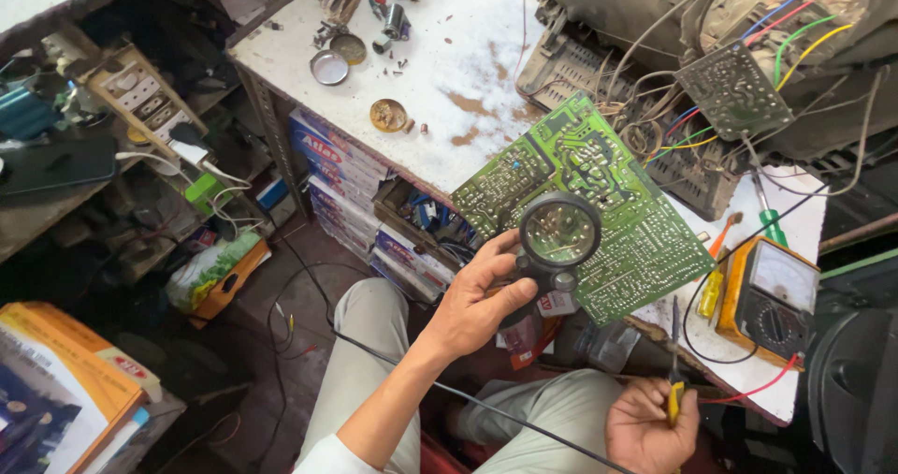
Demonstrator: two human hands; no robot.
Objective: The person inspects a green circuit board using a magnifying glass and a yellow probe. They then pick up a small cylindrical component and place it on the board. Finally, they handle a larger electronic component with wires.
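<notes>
Two hands in view, both the person's own. One large green printed circuit board (599, 207), solder side up, lies tilted over the near edge of the speckled white worktop (468, 53); its long axis runs from near left to far right, one corner pointing far toward the worktop's middle. One black round-framed magnifying glass (559, 233) sits over the board's near left part, lens facing up toward the camera, its short handle pointing down and near into the palm. One smaller green circuit board (734, 90) stands far right, trailing coloured wires. One orange analogue multimeter (772, 298) lies at the right, dial toward the near side. One slim yellow-handled probe tool (673, 357) stands nearly upright, its dark shaft pointing far toward the large board's near edge.

Left hand (477, 301): forearm rises from near left, wrist slightly bent, thumb uppermost along the magnifier's rim; the grip is closed around the magnifying glass handle.

Right hand (647, 427): low at the near edge, back of hand to the camera, fingers curled; the grip is closed on the probe tool's yellow handle.

Also on the worktop, far: two round metal lids, one silver (329, 67), one brass-coloured (387, 115), well apart from the large board.
</notes>
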